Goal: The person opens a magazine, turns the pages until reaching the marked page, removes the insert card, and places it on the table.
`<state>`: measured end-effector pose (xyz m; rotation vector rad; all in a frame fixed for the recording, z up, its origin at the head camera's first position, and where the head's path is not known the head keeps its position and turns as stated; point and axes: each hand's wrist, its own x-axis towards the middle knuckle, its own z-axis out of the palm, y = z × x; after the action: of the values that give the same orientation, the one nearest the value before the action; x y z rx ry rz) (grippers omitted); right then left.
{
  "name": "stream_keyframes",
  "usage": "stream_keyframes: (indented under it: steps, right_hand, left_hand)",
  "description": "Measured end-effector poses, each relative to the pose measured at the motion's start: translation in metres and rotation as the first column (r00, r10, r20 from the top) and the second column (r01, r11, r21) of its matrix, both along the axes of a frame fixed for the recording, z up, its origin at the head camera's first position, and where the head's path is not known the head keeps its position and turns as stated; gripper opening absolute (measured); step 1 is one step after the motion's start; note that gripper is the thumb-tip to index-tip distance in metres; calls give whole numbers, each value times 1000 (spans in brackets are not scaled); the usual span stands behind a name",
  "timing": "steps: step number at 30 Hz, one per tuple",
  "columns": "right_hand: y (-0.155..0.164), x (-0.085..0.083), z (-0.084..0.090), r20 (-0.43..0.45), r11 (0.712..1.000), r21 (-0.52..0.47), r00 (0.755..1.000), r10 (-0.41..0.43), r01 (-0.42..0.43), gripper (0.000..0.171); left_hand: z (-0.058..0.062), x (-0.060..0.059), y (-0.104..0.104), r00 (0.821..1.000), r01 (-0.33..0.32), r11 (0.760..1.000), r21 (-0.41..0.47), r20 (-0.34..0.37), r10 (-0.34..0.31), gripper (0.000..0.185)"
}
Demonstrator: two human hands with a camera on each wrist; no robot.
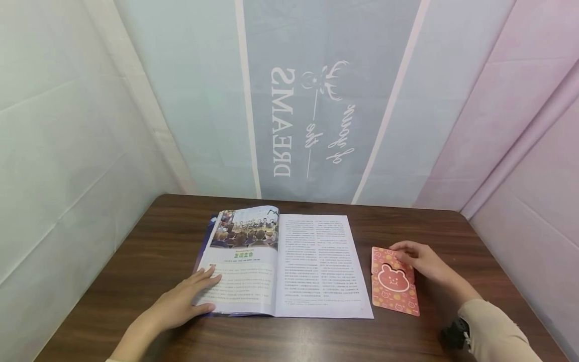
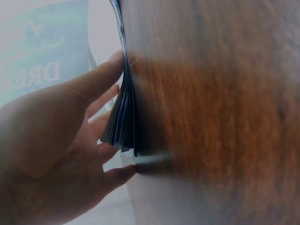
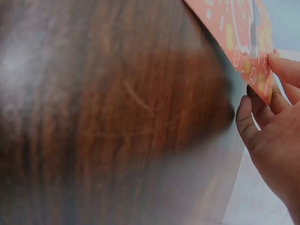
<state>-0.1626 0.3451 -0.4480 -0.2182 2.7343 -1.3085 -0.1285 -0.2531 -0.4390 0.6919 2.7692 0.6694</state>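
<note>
Left hand point(image 1: 178, 301): lies flat, fingers spread and straight, on the lower outer corner of the left page of the open magazine point(image 1: 280, 264). The left wrist view shows the thumb point(image 2: 96, 79) against the page edges and the fingers behind the fanned sheets; no pinch is evident. The magazine lies open at the centre of the dark wooden bench point(image 1: 135, 261), spine running away from the person.

Right hand point(image 1: 422, 264): rests on the far right edge of the pink card point(image 1: 394, 281) (bear motif, printed face up). The right wrist view shows the fingertips point(image 3: 281, 65) on top and the thumb point(image 3: 246, 119) beneath the edge, so the grip is a light pinch on that edge, which appears slightly raised.

Key relation: the card lies just beside the magazine's right page, apart from it, long axis running near to far. It sits to the left of the right hand's palm; the right hand is much the nearer.

Backdrop: pastel fabric panels point(image 1: 316, 100) with mirrored lettering.
</note>
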Motion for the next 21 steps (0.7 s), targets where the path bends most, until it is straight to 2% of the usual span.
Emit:
stream_keyframes:
  steps: [6, 12, 16, 21]
  right_hand:
    - [4, 1, -3, -65, 997, 71, 998, 16, -11, 30]
    - [6, 7, 1, -126, 996, 87, 991, 35, -24, 32]
    - [3, 10, 5, -156, 995, 98, 987, 38, -22, 31]
    - [-11, 16, 15, -152, 993, 115, 988, -18, 36, 30]
  left_hand:
    - [-1, 1, 0, 1000, -4, 1000, 2, 4, 4, 64]
    - [-2, -2, 1, 1000, 0, 1000, 7, -27, 0, 61]
    - [0, -2, 4, 993, -21, 1000, 1, -115, 21, 52]
    - [4, -2, 18, 962, -103, 995, 5, -254, 101, 46]
